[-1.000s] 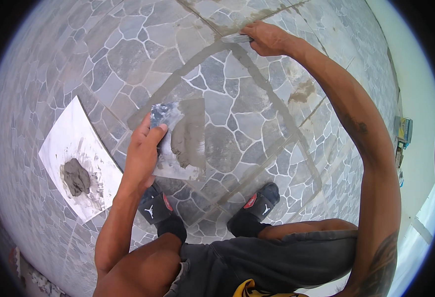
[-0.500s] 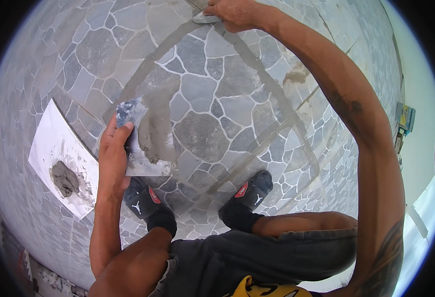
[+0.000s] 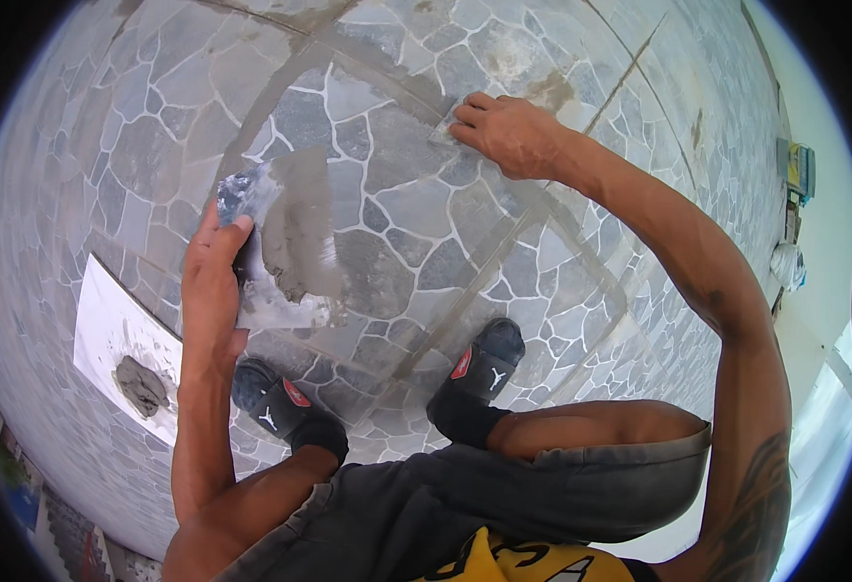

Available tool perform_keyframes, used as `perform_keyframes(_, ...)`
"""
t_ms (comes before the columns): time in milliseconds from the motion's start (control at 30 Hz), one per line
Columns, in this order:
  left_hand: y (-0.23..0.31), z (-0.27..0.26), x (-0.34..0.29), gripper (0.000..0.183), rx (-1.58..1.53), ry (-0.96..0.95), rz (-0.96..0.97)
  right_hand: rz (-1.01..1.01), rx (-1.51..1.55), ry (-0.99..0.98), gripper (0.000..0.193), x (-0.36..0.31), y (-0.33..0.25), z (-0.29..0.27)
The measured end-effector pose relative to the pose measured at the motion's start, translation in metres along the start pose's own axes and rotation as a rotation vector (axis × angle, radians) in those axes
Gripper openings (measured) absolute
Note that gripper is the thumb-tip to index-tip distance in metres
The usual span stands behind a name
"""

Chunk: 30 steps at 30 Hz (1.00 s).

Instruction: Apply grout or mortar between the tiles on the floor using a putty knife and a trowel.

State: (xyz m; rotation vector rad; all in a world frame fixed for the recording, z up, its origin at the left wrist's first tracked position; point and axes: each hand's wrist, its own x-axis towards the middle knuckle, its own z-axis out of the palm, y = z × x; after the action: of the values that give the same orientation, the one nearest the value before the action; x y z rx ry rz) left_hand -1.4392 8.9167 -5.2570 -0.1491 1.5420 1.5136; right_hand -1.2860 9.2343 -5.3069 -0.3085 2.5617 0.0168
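My left hand (image 3: 211, 276) grips a flat metal plate (image 3: 263, 308) by its left edge, thumb on top. Wet grey grout (image 3: 295, 233) covers much of the plate's right half. Farther off to the right, my right hand (image 3: 515, 138) is closed on a thin flat scraper (image 3: 442, 128), mostly covered by the fingers. The scraper lies against the tiled floor, along a grout-filled joint (image 3: 382, 76). Another grey joint (image 3: 266, 107) runs down the left side of the same large tile, which has a stone pattern with pale lines.
At the left a white board (image 3: 106, 320) lies on the floor with a lump of grey grout (image 3: 142, 385) on it. My feet, in black slides (image 3: 475, 373), stand close to the plate. Items including a blue-yellow package (image 3: 797, 172) sit by the right wall.
My right hand has come nearer and to the right with the scraper, following the joint from the tile's far corner. The left hand and plate have shifted slightly within the view.
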Motion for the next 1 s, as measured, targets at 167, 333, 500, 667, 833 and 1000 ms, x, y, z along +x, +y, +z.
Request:
perform_keyframes(167,-0.008,0.002,-0.048,0.043,0.068,-0.002,0.012,0.031,0.031,-0.016,0.046,-0.088,-0.034,0.016)
perform_keyframes(333,0.009,-0.035,-0.106,0.045,0.101,-0.028,0.03,0.077,0.107,-0.005,0.043,-0.163,-0.092,0.011)
perform_keyframes(500,0.022,-0.076,-0.157,0.044,0.024,0.003,0.038,0.16,0.206,-0.409,0.039,-0.242,-0.14,-0.014)
perform_keyframes(667,0.018,-0.117,-0.177,0.043,0.018,-0.042,0.021,0.672,0.776,-0.265,0.045,-0.255,-0.179,-0.061)
perform_keyframes(833,-0.003,-0.14,-0.189,0.039,-0.193,-0.099,-0.051,0.861,1.797,0.239,0.048,-0.232,-0.24,-0.087)
perform_keyframes(1000,0.007,-0.139,-0.2,0.04,-0.238,-0.144,-0.163,0.685,2.082,0.381,0.054,-0.179,-0.29,-0.162)
